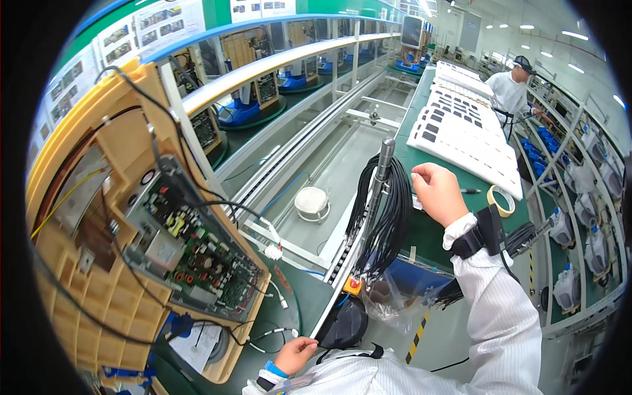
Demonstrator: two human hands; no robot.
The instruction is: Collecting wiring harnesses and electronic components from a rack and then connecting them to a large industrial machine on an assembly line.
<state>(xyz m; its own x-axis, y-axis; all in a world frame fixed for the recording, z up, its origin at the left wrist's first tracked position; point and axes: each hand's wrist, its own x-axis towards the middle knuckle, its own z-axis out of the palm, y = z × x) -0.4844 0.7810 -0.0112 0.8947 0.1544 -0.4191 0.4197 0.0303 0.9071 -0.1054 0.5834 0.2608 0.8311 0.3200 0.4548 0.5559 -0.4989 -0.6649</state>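
My right hand (440,194) is raised over the green bench (431,240), its fingers curled into a pinch; anything between them is too small or hidden to name. Just left of it, a thick bundle of black cables (390,224) hangs over an upright metal post (384,161). My left hand (296,356) is low, at the near edge of the work surface, fingers closed; what they hold, if anything, is hidden. Beyond it at left stands a tan device housing (79,303), its back exposed, showing a green circuit board (204,263) and dark loose cables. White-tipped connectors (283,303) lie beside it.
On the right bench are a tape roll (501,201), a pen (470,191) and white foam trays (461,141) with black parts. A conveyor rail (296,155) runs away ahead, past a white stool (312,203). A co-worker (510,89) stands far right near racks (559,171).
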